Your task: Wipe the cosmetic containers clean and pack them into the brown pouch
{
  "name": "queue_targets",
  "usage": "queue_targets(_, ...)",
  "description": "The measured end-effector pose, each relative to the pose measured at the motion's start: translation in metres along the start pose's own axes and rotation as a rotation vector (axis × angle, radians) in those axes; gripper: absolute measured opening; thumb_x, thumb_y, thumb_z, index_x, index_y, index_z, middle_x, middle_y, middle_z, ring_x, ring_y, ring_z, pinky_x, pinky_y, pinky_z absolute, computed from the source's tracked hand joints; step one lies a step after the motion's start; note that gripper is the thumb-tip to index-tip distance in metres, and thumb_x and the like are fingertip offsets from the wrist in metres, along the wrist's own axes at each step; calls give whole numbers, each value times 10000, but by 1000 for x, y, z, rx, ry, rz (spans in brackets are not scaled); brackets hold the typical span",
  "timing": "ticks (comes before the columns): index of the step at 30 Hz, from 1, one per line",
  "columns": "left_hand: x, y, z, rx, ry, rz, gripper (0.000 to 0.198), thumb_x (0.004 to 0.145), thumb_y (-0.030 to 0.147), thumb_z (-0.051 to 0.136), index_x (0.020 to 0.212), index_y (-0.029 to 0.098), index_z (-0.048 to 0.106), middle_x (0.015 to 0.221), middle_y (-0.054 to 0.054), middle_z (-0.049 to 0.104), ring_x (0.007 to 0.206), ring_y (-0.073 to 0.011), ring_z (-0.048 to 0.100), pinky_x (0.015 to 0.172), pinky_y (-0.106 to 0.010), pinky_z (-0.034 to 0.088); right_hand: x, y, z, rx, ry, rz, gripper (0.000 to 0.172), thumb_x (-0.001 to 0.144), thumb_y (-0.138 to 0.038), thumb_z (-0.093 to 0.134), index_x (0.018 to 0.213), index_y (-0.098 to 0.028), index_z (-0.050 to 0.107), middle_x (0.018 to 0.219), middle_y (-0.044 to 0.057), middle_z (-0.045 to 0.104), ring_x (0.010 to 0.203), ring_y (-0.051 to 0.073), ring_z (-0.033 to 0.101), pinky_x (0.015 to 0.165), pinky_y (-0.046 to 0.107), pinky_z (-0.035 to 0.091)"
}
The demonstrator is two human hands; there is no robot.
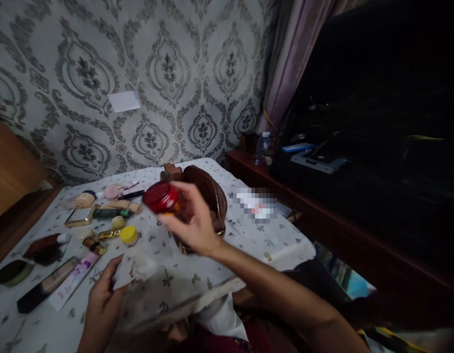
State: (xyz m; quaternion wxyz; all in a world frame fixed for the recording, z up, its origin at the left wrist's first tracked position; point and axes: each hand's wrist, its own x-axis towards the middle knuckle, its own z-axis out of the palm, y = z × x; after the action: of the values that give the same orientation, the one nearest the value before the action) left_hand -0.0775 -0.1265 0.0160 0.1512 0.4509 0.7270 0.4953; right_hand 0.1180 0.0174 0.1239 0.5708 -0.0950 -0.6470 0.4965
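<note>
A worktop (281, 240) draped in a white, leaf-printed cloth carries everything here. The brown leather bag with a gold-toned zip (208, 184) stands towards its far side. In front of the bag is the right hand (195, 220), its fingers grasping the jar; the left hand (105, 291) is nearer and to the left of the bag, its fingers gripping the crumpled piece. Farther left of the bag lies a long, flat case with a black end (46, 284), and beside it a slim white-and-pink tube (74, 280). The soft, white crumpled piece (144, 264) is at the bag's near left. The round, glossy red jar (160, 196), slightly blurred, is held up at the bag's left side; whether it touches the bag I cannot tell. Left of the bag also lie a dark green tube (108, 213) and a small, round yellow-lidded pot (129, 235).
</note>
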Motion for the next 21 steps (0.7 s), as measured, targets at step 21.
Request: queue_targets(21, -3, -46, -5, 5, -141, 43, 580, 677, 448, 594, 1169, 152, 677, 1159, -96, 724, 1078, -308, 665, 955, -370, 534, 85, 1, -56, -1433, -1238, 802, 468, 642, -340, 759, 1005, -46, 739, 916, 136, 737, 808, 250, 687, 596, 263, 460)
